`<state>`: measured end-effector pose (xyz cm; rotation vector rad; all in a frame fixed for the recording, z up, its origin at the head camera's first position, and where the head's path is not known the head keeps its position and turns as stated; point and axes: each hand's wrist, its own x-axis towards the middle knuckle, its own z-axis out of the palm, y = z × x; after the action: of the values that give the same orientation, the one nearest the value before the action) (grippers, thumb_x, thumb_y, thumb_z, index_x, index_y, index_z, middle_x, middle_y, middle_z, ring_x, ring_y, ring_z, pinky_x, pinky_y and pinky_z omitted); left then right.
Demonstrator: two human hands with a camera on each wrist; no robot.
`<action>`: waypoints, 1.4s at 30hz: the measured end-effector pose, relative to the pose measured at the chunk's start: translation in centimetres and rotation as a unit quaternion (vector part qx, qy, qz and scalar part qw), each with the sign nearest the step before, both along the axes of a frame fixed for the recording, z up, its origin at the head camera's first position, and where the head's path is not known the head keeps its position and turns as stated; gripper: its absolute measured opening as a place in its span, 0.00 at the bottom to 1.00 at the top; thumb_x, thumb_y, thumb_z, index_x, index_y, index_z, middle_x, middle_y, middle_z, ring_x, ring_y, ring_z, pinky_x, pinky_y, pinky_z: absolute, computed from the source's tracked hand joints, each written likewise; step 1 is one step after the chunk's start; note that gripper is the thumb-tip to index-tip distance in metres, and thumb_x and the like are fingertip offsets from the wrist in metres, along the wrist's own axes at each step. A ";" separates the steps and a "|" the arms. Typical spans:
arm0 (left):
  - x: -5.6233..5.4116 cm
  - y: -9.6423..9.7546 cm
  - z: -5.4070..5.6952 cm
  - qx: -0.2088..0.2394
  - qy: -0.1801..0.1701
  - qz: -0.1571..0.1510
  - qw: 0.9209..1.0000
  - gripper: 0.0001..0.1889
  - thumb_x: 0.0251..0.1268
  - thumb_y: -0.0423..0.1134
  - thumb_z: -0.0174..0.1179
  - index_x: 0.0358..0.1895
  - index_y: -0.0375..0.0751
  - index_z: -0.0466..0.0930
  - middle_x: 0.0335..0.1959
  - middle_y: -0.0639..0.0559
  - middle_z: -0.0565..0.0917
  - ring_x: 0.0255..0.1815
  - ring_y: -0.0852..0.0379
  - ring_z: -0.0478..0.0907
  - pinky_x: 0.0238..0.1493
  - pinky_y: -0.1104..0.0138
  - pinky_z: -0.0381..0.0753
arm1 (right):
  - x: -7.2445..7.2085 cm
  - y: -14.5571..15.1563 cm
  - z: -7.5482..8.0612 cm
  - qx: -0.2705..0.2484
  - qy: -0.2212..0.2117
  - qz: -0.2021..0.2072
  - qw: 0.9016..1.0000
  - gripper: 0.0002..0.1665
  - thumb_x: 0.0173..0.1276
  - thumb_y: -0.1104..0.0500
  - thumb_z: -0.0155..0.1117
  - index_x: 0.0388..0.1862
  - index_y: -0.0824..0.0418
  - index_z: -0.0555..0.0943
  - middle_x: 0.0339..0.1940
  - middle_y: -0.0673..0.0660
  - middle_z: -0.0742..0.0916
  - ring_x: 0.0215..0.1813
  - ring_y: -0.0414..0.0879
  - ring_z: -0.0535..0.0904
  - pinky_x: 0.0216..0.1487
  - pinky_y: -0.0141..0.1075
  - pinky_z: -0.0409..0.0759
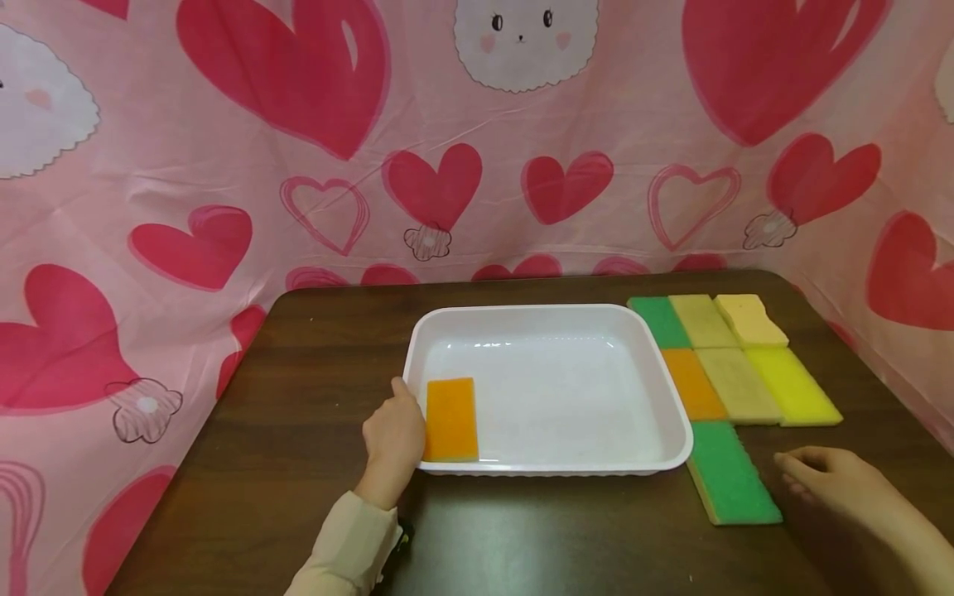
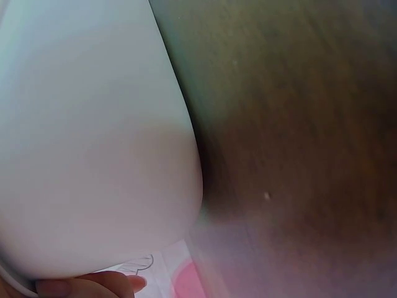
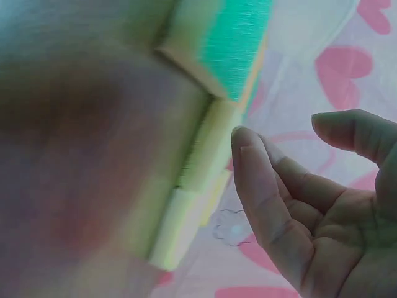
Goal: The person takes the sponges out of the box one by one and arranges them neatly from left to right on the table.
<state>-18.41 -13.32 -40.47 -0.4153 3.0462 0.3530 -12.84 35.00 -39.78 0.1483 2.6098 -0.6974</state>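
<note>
My left hand (image 1: 397,443) grips the left rim of a white tray (image 1: 551,468) near its front corner. Its fingers (image 2: 93,285) show at the tray's edge in the left wrist view. Inside the tray, along the left wall, lies an orange sponge (image 1: 450,420). My right hand (image 1: 845,488) hovers with nothing in it, just right of a green-topped sponge (image 1: 734,476) on the table. In the right wrist view its thumb and fingers stand apart, fingers loosely bent, with the green sponge (image 3: 239,49) beyond them.
Right of the tray, rows of sponges lie side by side: a green one (image 1: 662,323), tan ones (image 1: 738,385), an orange one (image 1: 693,383), a bright yellow one (image 1: 793,385) and a pale wavy-edged one (image 1: 750,320). A pink heart-patterned cloth (image 1: 462,116) hangs behind the dark wooden table (image 1: 320,356).
</note>
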 end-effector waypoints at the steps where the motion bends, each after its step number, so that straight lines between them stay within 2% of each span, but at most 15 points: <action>1: 0.0 0.0 0.0 0.000 -0.002 0.001 1.000 0.18 0.71 0.35 0.47 0.58 0.27 0.61 0.26 0.36 0.81 0.24 0.44 0.80 0.30 0.52 0.81 | -0.1 -0.1 0.3 0.000 0.006 0.002 1.000 0.35 0.77 0.46 0.38 0.53 0.79 0.74 0.33 0.52 0.86 0.34 0.38 0.78 0.35 0.36 0.75; 4: -0.1 0.0 0.0 0.001 -0.005 0.004 1.000 0.18 0.71 0.36 0.47 0.58 0.28 0.61 0.26 0.37 0.80 0.24 0.44 0.79 0.30 0.53 0.81 | -0.3 -0.7 1.3 0.003 0.025 0.007 1.000 0.36 0.77 0.46 0.40 0.55 0.81 0.72 0.36 0.58 0.88 0.36 0.42 0.81 0.37 0.41 0.79; 9: 0.0 0.0 -0.1 -0.001 0.006 0.002 1.000 0.16 0.71 0.35 0.46 0.56 0.28 0.62 0.24 0.37 0.80 0.24 0.44 0.80 0.29 0.53 0.80 | -0.7 -2.0 2.7 0.018 0.053 0.014 0.998 0.37 0.76 0.44 0.42 0.56 0.79 0.73 0.38 0.63 0.88 0.38 0.49 0.83 0.38 0.48 0.79; 13: 0.2 0.1 -0.2 -0.003 0.033 -0.002 0.999 0.13 0.71 0.33 0.44 0.52 0.28 0.64 0.23 0.36 0.80 0.23 0.42 0.80 0.26 0.52 0.79 | -1.1 -3.4 3.5 0.032 0.092 0.018 0.995 0.35 0.75 0.43 0.44 0.55 0.74 0.75 0.45 0.70 0.85 0.45 0.63 0.81 0.42 0.54 0.76; 16: 0.2 0.1 -0.3 -0.005 0.047 -0.003 0.999 0.12 0.70 0.32 0.43 0.51 0.28 0.64 0.24 0.35 0.81 0.23 0.41 0.80 0.25 0.51 0.78 | -1.5 -4.4 4.0 0.027 0.109 0.028 0.993 0.33 0.75 0.43 0.45 0.55 0.72 0.76 0.50 0.73 0.82 0.50 0.68 0.77 0.45 0.59 0.74; 28: 0.2 0.1 -0.1 0.001 0.032 -0.003 0.999 0.12 0.71 0.34 0.44 0.52 0.29 0.63 0.24 0.36 0.80 0.23 0.43 0.79 0.26 0.52 0.78 | -2.5 -9.3 5.2 0.009 0.178 0.065 0.982 0.27 0.72 0.47 0.54 0.52 0.70 0.79 0.45 0.67 0.85 0.45 0.59 0.80 0.44 0.54 0.78; 34: 0.2 0.0 -0.1 0.003 0.022 -0.001 1.000 0.14 0.71 0.34 0.44 0.54 0.28 0.63 0.25 0.36 0.80 0.24 0.43 0.80 0.28 0.52 0.79 | -3.0 -11.9 5.7 -0.009 0.187 0.077 0.979 0.25 0.70 0.49 0.56 0.51 0.70 0.80 0.43 0.65 0.87 0.43 0.55 0.82 0.43 0.50 0.80; 42: 0.2 0.1 -0.2 0.000 0.036 -0.002 0.999 0.11 0.73 0.35 0.42 0.50 0.29 0.64 0.23 0.36 0.80 0.23 0.42 0.80 0.26 0.52 0.78 | -3.4 -16.1 5.8 -0.019 0.221 0.116 0.968 0.17 0.66 0.52 0.61 0.44 0.65 0.82 0.33 0.55 0.87 0.36 0.47 0.81 0.38 0.43 0.80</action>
<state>-18.21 -13.23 -40.64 -0.4056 3.1160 0.3766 -16.28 18.90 -33.97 -0.3608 2.9607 -0.7661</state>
